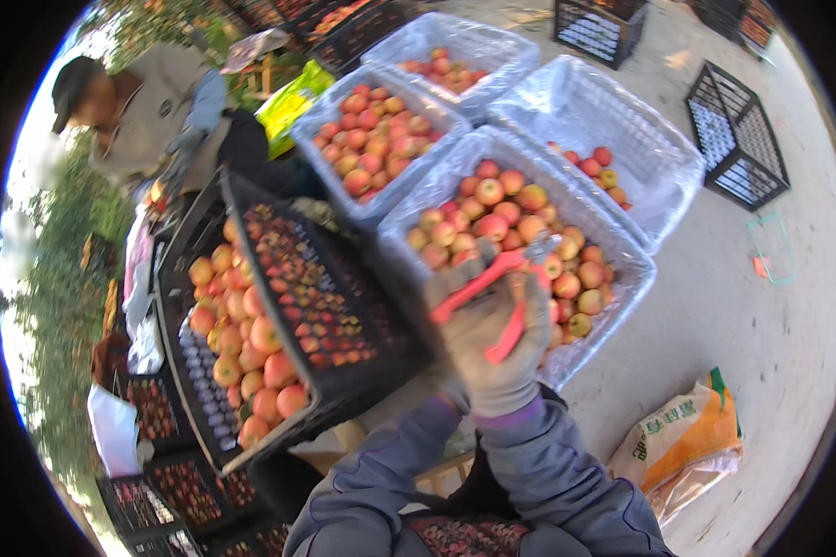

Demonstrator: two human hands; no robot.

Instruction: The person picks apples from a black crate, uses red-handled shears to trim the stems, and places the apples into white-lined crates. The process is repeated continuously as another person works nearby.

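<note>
Both of my hands wear grey work gloves and meet over a plastic-lined crate of small red and yellow apples. My right hand holds red-handled pruning shears, their metal head pointing up and right. My left hand lies mostly behind the right one and the shears; whether it holds anything is hidden. Left of my hands, a black plastic crate with more apples stands tilted, its mesh side facing the lined crates.
More lined crates, one half-filled, adjoin beyond. A co-worker in gloves bends at upper left. Black crates stand on the concrete floor at right, a woven sack lies at lower right, and stacked apple crates stand at lower left.
</note>
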